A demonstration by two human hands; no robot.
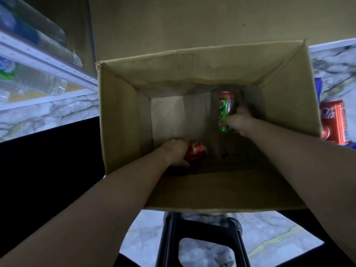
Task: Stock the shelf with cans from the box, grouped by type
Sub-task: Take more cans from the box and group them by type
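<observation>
Both bare arms reach down into the open cardboard box [119, 120]. Nearest, the left hand [174, 152] grips a red can [196, 151] lying on the bottom. Farther in, the right hand [239, 120] clasps a green-and-red can [226, 106], held roughly upright.

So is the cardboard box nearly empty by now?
Nearly: only a red can in the left hand and a green can in the right hand show inside the box.
</observation>
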